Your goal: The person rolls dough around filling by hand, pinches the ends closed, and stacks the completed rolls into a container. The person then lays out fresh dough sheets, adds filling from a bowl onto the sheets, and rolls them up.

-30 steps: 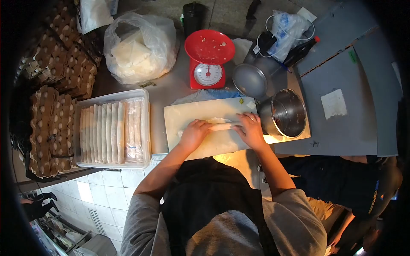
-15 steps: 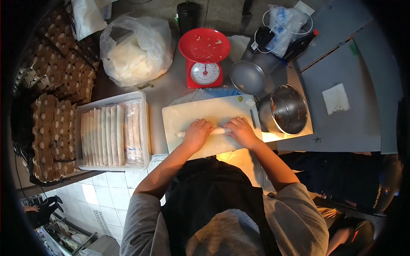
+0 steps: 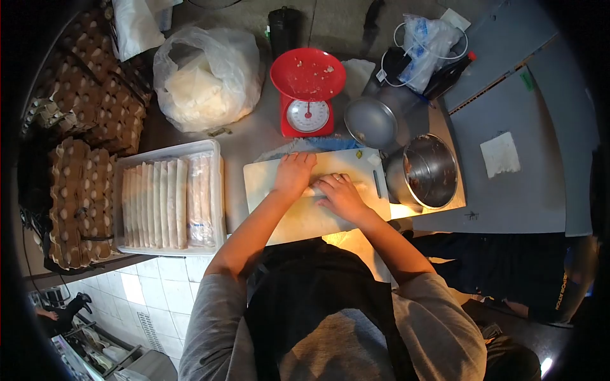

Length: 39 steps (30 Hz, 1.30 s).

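Note:
A pale, long uncooked spring roll (image 3: 362, 187) lies on the white cutting board (image 3: 279, 222), mostly covered by fingers. My right hand (image 3: 344, 198) is curved over the roll's middle, its thumb on the near side. Farther up the board, my left hand (image 3: 295, 174) lies with its fingers stretched toward the far edge; whether anything is under its palm is hidden. To the left, a clear plastic bin (image 3: 222, 190) holds several similar rolls (image 3: 155, 203) side by side, plus plastic-wrapped ones.
Behind the board stand a red scale (image 3: 308, 115) and a plastic bag of pale wrappers (image 3: 200, 89). A metal bowl (image 3: 370, 120) and deep steel pot (image 3: 429, 171) are at the right. Egg trays (image 3: 82, 197) are stacked at far left. A person in dark clothing (image 3: 508, 270) is at right.
My left hand has left the roll's left part and moved forward to the board's far edge. My right hand has shifted left along the roll. The view has tilted slightly.

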Motion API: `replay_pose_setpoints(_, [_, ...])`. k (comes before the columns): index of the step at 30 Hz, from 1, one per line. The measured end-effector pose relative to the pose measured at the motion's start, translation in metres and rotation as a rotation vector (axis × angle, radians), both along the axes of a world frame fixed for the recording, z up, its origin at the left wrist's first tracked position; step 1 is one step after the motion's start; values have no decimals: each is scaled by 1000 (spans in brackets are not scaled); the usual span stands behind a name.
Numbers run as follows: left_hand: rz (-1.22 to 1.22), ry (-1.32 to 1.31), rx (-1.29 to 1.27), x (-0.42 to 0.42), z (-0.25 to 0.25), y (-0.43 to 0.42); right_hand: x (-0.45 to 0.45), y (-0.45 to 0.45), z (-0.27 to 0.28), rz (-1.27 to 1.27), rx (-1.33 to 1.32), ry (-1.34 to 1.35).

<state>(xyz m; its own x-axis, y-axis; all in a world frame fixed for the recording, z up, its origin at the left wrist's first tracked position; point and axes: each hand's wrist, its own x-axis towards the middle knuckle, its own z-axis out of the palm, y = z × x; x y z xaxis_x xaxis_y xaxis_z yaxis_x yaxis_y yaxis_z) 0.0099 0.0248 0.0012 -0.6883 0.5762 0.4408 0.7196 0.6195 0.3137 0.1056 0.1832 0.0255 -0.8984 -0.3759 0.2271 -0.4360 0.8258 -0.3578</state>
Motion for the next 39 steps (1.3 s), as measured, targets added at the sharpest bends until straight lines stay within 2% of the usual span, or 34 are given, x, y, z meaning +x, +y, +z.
replay_pose_setpoints(3, [67, -157, -18, 9, 19, -14, -10, 5, -6, -6, -8, -15])
replay_pose_setpoints(6, [-103, -192, 160, 25, 6, -28, -19, 10, -15, 2, 23, 45])
replay_pose_setpoints(9, [-114, -204, 150, 38, -4, -36, -17, 10, -6, 29, 73, 25])
replay_pose_setpoints(18, [-142, -207, 98, 29, -9, -38, -13, 30, -21, 58, 92, 260])
replay_pose_setpoints(24, [-174, -188, 139, 24, -11, -37, -21, 20, -6, -117, -110, 185])
replay_pose_setpoints(27, [-164, -153, 162, 28, -7, -40, -23, 29, -18, -31, -49, 11])
replay_pose_setpoints(33, [-42, -80, 309, 62, 1, -54, -25, 15, -5, -59, -38, 50])
replay_pose_setpoints(36, [-27, -356, 353, 94, 7, -61, -27, -1, -20, 0, -81, 6])
replay_pose_setpoints(39, [5, -1132, 595, 114, -10, -59, -29, -10, -18, 16, -101, 4])
